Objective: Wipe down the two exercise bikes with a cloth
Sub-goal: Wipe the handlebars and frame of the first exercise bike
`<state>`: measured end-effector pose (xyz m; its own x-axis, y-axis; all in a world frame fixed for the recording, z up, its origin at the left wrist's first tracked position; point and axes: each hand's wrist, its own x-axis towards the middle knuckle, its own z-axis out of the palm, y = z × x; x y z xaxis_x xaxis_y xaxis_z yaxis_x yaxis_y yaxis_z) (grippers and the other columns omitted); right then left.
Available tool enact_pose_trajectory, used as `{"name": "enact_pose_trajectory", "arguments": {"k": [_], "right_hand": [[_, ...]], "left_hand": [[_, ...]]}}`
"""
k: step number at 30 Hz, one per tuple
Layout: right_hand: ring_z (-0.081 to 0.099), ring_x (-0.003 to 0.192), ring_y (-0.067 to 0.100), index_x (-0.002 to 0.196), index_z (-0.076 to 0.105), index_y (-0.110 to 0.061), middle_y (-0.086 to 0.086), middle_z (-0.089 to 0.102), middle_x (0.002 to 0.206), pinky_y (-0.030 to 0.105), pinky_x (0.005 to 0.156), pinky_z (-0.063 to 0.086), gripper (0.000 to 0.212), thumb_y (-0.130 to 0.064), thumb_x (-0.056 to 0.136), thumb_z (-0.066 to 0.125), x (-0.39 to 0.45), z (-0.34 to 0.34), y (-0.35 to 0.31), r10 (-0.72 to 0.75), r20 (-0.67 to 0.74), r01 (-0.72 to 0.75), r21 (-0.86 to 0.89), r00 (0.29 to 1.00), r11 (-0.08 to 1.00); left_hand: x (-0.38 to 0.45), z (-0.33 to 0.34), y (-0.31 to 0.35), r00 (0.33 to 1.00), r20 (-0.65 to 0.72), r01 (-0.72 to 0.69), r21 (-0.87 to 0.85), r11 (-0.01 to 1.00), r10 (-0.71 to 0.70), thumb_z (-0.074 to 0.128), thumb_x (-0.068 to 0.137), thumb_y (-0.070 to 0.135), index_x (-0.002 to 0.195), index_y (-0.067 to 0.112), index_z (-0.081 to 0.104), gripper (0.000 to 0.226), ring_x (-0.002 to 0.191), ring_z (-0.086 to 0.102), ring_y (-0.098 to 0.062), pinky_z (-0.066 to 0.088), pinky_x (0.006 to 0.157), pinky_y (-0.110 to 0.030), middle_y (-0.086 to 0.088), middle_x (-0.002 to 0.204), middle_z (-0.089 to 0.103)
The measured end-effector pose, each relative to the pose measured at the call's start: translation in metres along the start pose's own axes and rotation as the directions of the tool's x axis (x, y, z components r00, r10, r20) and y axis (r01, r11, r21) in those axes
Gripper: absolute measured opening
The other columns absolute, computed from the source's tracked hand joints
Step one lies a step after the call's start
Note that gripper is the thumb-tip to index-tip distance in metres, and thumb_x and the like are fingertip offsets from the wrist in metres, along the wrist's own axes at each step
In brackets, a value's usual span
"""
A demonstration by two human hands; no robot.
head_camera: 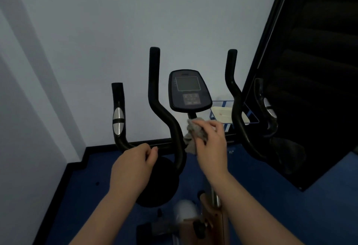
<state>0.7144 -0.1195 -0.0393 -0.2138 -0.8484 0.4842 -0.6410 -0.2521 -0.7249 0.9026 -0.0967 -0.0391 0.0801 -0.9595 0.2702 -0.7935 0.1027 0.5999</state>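
An exercise bike faces the wall, with black curved handlebars [155, 82] and a dark console [188, 91] with a grey screen on a short stem. My right hand [211, 144] grips a crumpled grey cloth [195, 130] against the stem just below the console. My left hand [133, 165] is curled around the left side of the handlebar crossbar. The bike's lower frame [209, 223] shows between my forearms, blurred. Only this one bike is in view.
A pale wall stands straight ahead and to the left. A tall dark mirror panel [310, 70] leans along the right, reflecting the right handlebar. A blue wire rack [228, 115] with a white item sits behind the bike. The floor [290, 206] is blue.
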Motion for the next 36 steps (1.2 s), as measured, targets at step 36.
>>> {"name": "enact_pose_trajectory", "arguments": {"k": [36], "right_hand": [[0.049,0.093,-0.009,0.119,0.064,-0.03,-0.007,0.049,0.116,0.0,0.079,0.037,0.036,-0.009,0.09,0.061,-0.022,0.01,0.004,0.128,0.086,-0.129,0.006,0.988,0.992]], "left_hand": [[0.002,0.001,0.001,1.0,-0.016,-0.007,0.062,0.998,0.009,0.05,0.097,0.04,0.059,0.018,0.048,0.043,0.049,0.052,-0.013,0.035,0.046,-0.029,0.002,0.051,0.053]]}}
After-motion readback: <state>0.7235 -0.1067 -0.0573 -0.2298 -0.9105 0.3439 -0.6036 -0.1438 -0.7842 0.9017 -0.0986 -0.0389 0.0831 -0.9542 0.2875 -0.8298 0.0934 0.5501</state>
